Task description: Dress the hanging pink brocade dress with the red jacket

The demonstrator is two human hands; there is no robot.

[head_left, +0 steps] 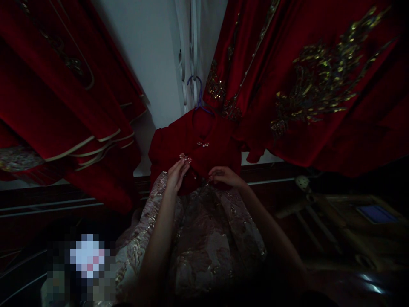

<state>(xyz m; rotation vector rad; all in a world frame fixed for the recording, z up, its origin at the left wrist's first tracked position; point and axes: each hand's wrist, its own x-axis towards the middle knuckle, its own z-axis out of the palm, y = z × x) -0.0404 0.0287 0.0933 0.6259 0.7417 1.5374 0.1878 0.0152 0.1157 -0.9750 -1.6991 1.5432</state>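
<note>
A dress with a red top (220,145) and a pale, shiny patterned skirt (203,238) hangs from a purple hanger (200,91). My left hand (177,174) pinches the front of the red top, right at a beaded flower-shaped clasp (185,158). To the right, my right hand (226,175) has its fingers closed on the edge of the top near the waist. The red front is parted between my hands, and a small shiny bit shows in the gap. Another beaded clasp (203,145) sits higher, below the collar. Dim light hides the fingertips' exact hold.
Red garments with gold trim (79,147) hang at the left. On the right hangs a red garment with gold sequin embroidery (319,81). White hangers or straps (191,38) run up the pale wall. A wooden chair-like frame (345,217) stands at lower right.
</note>
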